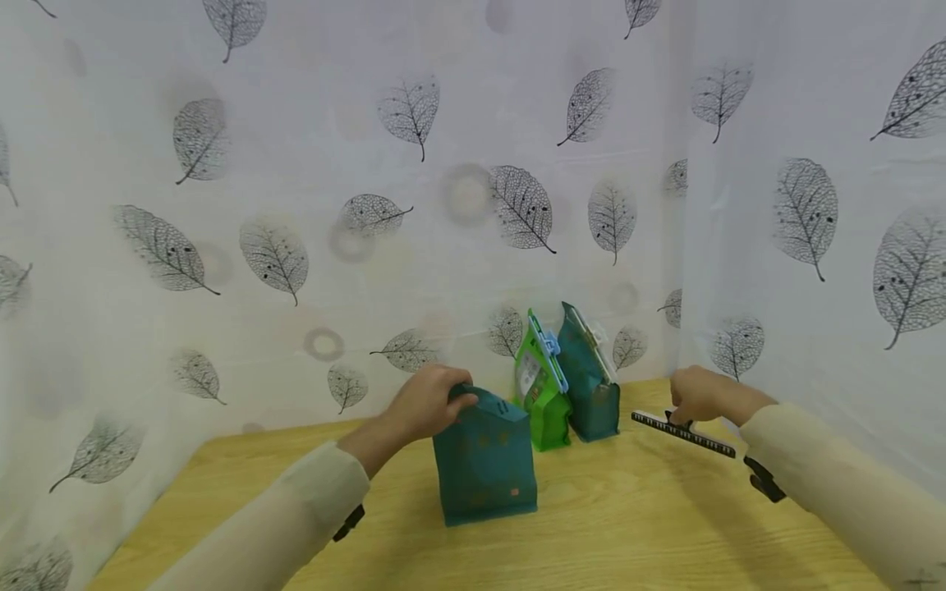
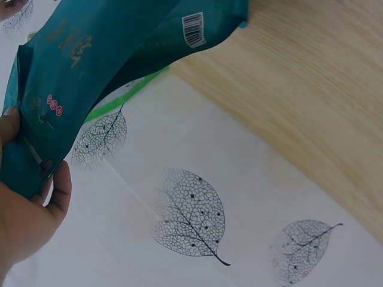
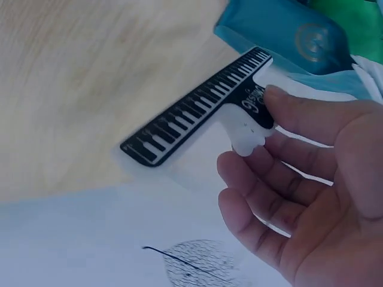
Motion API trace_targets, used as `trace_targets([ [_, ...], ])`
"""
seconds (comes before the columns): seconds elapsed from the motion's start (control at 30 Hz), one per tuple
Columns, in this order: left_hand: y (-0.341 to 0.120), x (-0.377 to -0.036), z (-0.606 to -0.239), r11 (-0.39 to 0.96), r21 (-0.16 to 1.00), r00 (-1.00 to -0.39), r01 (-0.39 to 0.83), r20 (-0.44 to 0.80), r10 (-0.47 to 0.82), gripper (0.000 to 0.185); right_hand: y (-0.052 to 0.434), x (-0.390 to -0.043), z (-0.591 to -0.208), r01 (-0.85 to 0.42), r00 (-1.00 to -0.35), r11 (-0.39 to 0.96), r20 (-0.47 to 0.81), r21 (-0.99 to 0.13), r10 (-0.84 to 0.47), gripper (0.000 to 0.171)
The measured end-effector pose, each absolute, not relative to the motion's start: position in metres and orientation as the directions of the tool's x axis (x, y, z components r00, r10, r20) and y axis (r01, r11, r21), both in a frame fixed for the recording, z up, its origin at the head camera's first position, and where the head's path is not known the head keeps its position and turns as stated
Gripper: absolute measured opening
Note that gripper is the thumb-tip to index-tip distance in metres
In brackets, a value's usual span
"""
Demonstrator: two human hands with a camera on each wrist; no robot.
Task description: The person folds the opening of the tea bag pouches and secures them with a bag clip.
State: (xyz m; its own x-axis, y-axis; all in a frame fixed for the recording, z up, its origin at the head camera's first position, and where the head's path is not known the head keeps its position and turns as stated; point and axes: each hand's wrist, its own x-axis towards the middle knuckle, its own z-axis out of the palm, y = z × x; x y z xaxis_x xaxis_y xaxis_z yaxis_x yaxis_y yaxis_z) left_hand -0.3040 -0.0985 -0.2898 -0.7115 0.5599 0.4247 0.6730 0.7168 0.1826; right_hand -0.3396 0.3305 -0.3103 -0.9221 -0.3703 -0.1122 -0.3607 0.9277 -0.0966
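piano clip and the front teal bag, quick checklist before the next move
1. Left hand holds top of front teal bag: ok.
2. Bag upright on table: ok.
3. Right hand pinches piano clip at its white handle: ok.
4. Clip open: cannot tell.
5. Bag top folded flat: cannot tell.
6. Green bag and rear teal bag already clipped, standing apart behind: ok.

Nearest on the pale wooden table [image 1: 636,525] stands a dark teal pouch [image 1: 484,460] with faint gold print. Behind it are a bright green pouch [image 1: 542,394] with a light blue clip [image 1: 548,349] and another teal pouch [image 1: 591,382]. Right of them, a black-and-white piano-key clip [image 1: 683,433]. The white curtain [image 1: 296,164] carries grey leaves.
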Motion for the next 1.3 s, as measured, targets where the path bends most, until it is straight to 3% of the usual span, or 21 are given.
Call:
trace_targets([
  [0.1, -0.099, -0.304, -0.290, 0.717, 0.180, -0.710, 0.673, 0.427, 0.560, 0.018, 0.324, -0.336, -0.301, -0.395, -0.908, 0.911, -0.100, -0.120, -0.407, 0.016],
  [0.23, -0.099, -0.305, -0.290, 0.717, 0.177, -0.709, 0.674, 0.429, 0.561, 0.018, 0.314, -0.333, -0.292, -0.437, -0.888, 0.887, -0.082, -0.150, -0.452, 0.032],
  [0.4, -0.099, -0.307, -0.291, 0.716, 0.171, -0.705, 0.676, 0.432, 0.562, 0.017, 0.299, -0.329, -0.282, -0.494, -0.859, 0.856, -0.067, -0.153, -0.507, 0.013],
  [0.7, -0.098, -0.306, -0.291, 0.713, 0.170, -0.700, 0.680, 0.437, 0.565, 0.017, 0.266, -0.329, -0.284, -0.676, -0.735, 0.712, 0.110, -0.189, -0.669, 0.013],
  [1.3, -0.099, -0.308, -0.293, 0.705, 0.171, -0.691, 0.688, 0.450, 0.565, 0.016, 0.222, -0.326, -0.300, -0.775, -0.629, 0.603, 0.315, -0.188, -0.711, 0.010],
])
